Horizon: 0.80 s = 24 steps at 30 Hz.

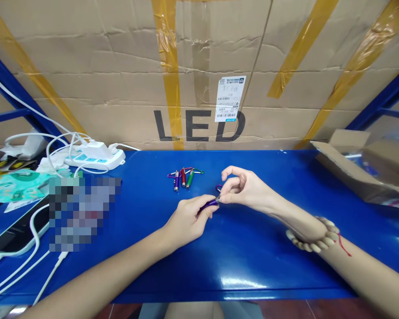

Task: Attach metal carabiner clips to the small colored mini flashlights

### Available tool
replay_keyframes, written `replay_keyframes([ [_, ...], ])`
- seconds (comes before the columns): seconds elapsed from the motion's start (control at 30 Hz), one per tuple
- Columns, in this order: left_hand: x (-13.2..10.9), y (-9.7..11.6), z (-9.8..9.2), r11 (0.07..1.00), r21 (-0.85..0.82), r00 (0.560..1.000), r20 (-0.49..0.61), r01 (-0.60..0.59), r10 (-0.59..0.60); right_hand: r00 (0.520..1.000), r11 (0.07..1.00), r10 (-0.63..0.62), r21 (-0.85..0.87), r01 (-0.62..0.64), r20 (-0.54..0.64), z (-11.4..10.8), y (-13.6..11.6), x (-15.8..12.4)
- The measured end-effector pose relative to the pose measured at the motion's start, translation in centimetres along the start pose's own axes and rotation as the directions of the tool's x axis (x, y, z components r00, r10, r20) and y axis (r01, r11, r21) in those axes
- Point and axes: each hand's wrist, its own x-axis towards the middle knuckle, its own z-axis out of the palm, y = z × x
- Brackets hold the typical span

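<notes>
My left hand (189, 218) is closed around a purple mini flashlight (209, 204), which points up and to the right. At its metal end, the thumb and forefinger of my right hand (245, 188) are pinched together, while the other fingers curl above. A small purple carabiner clip (218, 188) shows just beside those fingertips. Behind my hands lie three more mini flashlights side by side with clips: a purple one (176, 181), a red one (183, 178) and a green one (189, 179).
On the left are a white power strip (115, 160) with tangled cables, a phone (18, 228) and a green-white packet (18, 186). An open cardboard box (346, 184) stands at the right. A large taped carton (119, 88) rises behind the blue table (252, 266).
</notes>
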Motion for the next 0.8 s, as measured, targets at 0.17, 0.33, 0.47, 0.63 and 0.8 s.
replay_keyframes([
  [0.17,-0.1,-0.1,0.2,0.997,0.024,0.996,-0.038,-0.076,0.077,0.999,0.999,0.03,-0.028,-0.028,0.043,0.0,-0.3,-0.3],
  [0.33,-0.4,-0.3,0.0,0.982,0.035,0.983,0.012,-0.184,0.183,0.993,0.998,0.052,-0.035,-0.049,0.103,0.0,0.0,-0.3],
  [0.47,-0.6,-0.1,-0.1,0.978,0.043,0.974,0.112,-0.203,0.197,0.985,0.997,0.061,-0.058,-0.052,0.161,-0.1,-0.2,-0.5],
  [0.63,-0.8,-0.4,0.3,0.951,0.163,0.964,0.009,-0.264,0.266,0.987,0.995,0.096,-0.002,-0.096,0.128,0.3,-0.4,-0.7],
  [0.8,-0.6,-0.6,0.3,0.882,0.329,0.921,-0.078,-0.337,0.381,0.941,0.904,0.305,0.266,-0.334,0.144,1.3,-0.4,-1.4],
])
